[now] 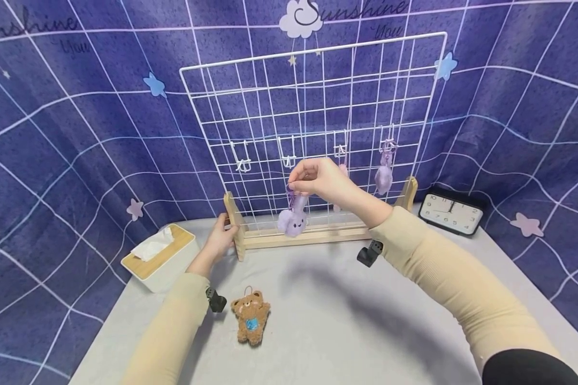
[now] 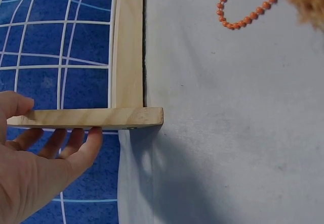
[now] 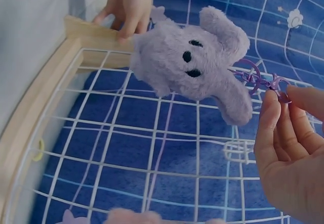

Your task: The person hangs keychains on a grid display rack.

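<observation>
My right hand (image 1: 325, 179) pinches the purple clasp (image 3: 276, 84) of a lilac plush keychain with long ears (image 1: 295, 219). The plush hangs below the fingertips, in front of a white wire grid rack (image 1: 313, 52); its dark eyes and nose show in the right wrist view. At the rack's left end, my left hand (image 1: 220, 238) grips the wooden end support (image 2: 101, 117), thumb on one side and fingers on the other. Hooks without a plush (image 1: 243, 164) sit on the grid's left part. Another lilac plush keychain (image 1: 384, 176) hangs at the right, and a pink one (image 1: 337, 207) is partly hidden behind my right hand.
A brown plush bear (image 1: 250, 318) with a beaded loop (image 2: 248, 19) lies on the pale tabletop (image 1: 337, 331). To the left stands a tissue box (image 1: 173, 262), to the right a clock (image 1: 451, 211). A blue patterned curtain (image 1: 101, 107) surrounds the table.
</observation>
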Demonstrator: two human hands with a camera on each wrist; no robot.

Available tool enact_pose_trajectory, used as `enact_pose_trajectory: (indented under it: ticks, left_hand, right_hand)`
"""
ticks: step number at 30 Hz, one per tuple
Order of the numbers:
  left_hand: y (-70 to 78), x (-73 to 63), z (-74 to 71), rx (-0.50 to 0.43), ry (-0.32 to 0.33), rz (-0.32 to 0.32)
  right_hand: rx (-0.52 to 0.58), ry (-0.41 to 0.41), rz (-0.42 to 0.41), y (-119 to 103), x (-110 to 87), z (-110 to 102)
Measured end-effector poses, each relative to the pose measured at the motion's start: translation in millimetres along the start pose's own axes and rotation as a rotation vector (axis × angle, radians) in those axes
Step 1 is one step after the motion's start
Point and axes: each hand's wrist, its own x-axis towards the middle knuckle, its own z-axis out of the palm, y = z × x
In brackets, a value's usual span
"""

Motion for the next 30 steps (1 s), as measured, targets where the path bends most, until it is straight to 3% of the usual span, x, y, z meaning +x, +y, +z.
enact_pose_trajectory:
  ticks: [20,30]
  left_hand:
    - [0.4,-1.8,-1.2,0.02,-0.008,-0.007]
    - [-0.7,-1.4,-1.1,0.026,-0.008,0.007]
  right_hand:
    - [-0.077,0.143,0.002,-15,28.9,-3]
    - [-0.03,0.186,0.046,-14,35.9,-4]
